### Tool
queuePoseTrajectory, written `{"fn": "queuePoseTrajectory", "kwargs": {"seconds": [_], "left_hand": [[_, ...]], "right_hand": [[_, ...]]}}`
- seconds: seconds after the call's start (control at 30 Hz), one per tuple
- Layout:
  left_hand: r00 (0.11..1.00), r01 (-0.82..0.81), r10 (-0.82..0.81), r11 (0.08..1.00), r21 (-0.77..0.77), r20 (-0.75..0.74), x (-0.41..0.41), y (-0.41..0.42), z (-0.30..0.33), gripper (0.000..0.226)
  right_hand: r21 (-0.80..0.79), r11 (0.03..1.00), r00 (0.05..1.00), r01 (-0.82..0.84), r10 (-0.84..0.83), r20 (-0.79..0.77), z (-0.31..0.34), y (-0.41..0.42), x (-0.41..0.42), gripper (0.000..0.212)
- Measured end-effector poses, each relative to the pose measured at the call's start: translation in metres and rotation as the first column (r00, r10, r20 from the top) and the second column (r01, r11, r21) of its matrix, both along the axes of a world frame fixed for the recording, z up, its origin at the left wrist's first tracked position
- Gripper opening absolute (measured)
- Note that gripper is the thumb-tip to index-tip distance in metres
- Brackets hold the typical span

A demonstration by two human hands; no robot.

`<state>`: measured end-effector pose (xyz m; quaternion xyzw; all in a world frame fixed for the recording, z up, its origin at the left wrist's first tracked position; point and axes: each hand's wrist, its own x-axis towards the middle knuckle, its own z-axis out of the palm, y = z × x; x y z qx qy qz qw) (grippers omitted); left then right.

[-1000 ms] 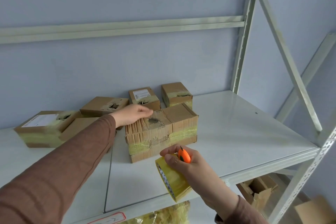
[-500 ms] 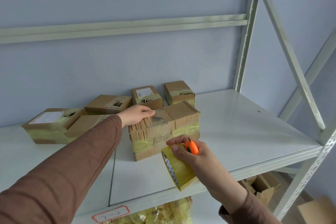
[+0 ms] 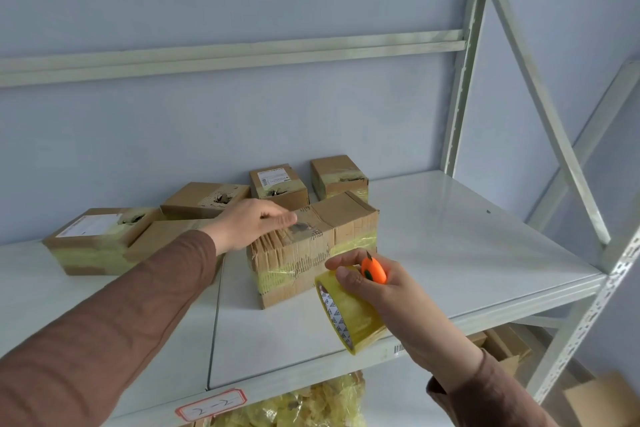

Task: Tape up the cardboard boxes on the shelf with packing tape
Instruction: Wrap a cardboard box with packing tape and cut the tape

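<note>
A worn cardboard box [image 3: 332, 239] with a yellowish tape band around its sides stands near the front of the white shelf [image 3: 450, 253]. My left hand [image 3: 249, 224] rests flat on its top left part, fingers straight. My right hand [image 3: 377, 284] grips a roll of yellowish packing tape [image 3: 349, 315] together with a small orange cutter [image 3: 373, 269], just in front of the box's right end. A strip of tape runs from the roll to the box side.
Several smaller taped boxes sit behind and to the left: one flat box [image 3: 93, 239], another [image 3: 204, 199], one with a label [image 3: 277, 184], one at the back [image 3: 337, 175]. A shelf upright [image 3: 460, 87] and diagonal brace [image 3: 554, 121] stand to the right. Yellow scraps [image 3: 304, 406] lie below.
My right hand with the tape roll and cutter has moved up and closer to the box's front right side. My left hand stays on the box top.
</note>
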<state>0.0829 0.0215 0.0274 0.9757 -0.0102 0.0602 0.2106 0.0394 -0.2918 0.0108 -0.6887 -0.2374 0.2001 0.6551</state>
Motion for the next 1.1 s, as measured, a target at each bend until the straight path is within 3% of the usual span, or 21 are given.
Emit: {"fn": "queuePoseTrajectory", "kwargs": {"seconds": [0.07, 0.13, 0.23, 0.3, 0.47, 0.5, 0.57, 0.6, 0.73, 0.8, 0.87, 0.93, 1.0, 1.1], "left_hand": [[0.988, 0.102, -0.084, 0.984, 0.147, -0.127, -0.007, 0.0, -0.001, 0.101], [0.971, 0.166, -0.118, 0.958, 0.234, -0.208, -0.012, -0.003, -0.009, 0.093], [0.97, 0.142, -0.08, 0.954, 0.263, -0.231, -0.011, -0.009, -0.015, 0.07], [0.964, 0.106, -0.04, 0.965, 0.24, -0.263, -0.01, -0.013, -0.013, 0.069], [0.952, 0.051, -0.067, 0.997, -0.058, -0.3, -0.014, -0.014, -0.005, 0.064], [0.944, 0.023, -0.089, 0.978, -0.206, -0.317, -0.014, -0.012, 0.0, 0.058], [0.918, -0.1, -0.119, 0.853, -0.512, -0.378, -0.012, -0.009, 0.009, 0.042], [0.909, -0.151, -0.114, 0.807, -0.571, -0.401, -0.011, -0.008, 0.011, 0.038], [0.887, -0.284, 0.013, 0.803, -0.524, -0.461, -0.005, -0.006, -0.002, 0.02], [0.9, -0.292, 0.049, 0.805, -0.517, -0.432, -0.006, -0.004, -0.005, 0.027], [0.952, -0.196, 0.045, 0.849, -0.491, -0.302, -0.008, -0.003, -0.005, 0.044], [0.996, -0.064, 0.049, 0.975, -0.211, -0.075, -0.009, -0.007, -0.007, 0.05], [0.998, 0.041, -0.043, 0.998, 0.041, 0.054, -0.009, -0.016, -0.01, 0.049], [0.991, 0.094, -0.09, 0.995, 0.039, -0.101, -0.008, -0.016, -0.02, 0.055]], "right_hand": [[-0.011, 1.0, 1.0, 0.0, 0.0, -0.004, -0.001, -0.001, 0.001, 0.01], [-0.013, 1.0, 1.0, -0.004, 0.004, -0.009, -0.002, -0.001, 0.001, 0.01], [-0.024, 1.0, 1.0, -0.003, 0.003, -0.007, -0.005, 0.0, 0.002, 0.011], [-0.039, 0.999, 1.0, -0.003, 0.003, -0.01, -0.006, 0.001, 0.002, 0.01], [-0.009, 1.0, 1.0, -0.015, 0.015, -0.005, 0.0, 0.001, 0.002, 0.011], [0.005, 1.0, 1.0, -0.013, 0.013, 0.008, 0.005, 0.0, 0.004, 0.013], [0.034, 0.999, 1.0, 0.0, -0.001, 0.029, 0.016, 0.001, 0.011, 0.015], [0.051, 0.999, 1.0, 0.0, -0.001, 0.028, 0.021, 0.003, 0.016, 0.016], [0.086, 0.995, 0.998, -0.054, 0.058, -0.04, 0.03, 0.018, 0.032, 0.025], [0.043, 0.996, 0.996, -0.073, 0.075, -0.043, 0.028, 0.027, 0.038, 0.031], [0.01, 0.997, 0.997, -0.071, 0.071, -0.03, 0.024, 0.034, 0.043, 0.036], [0.023, 0.999, 0.998, -0.046, 0.046, -0.03, 0.02, 0.038, 0.048, 0.038], [-0.014, 1.0, 0.999, 0.006, -0.005, 0.051, 0.016, 0.043, 0.053, 0.042], [-0.056, 0.998, 0.986, 0.034, -0.024, 0.165, 0.004, 0.046, 0.056, 0.055]]}}
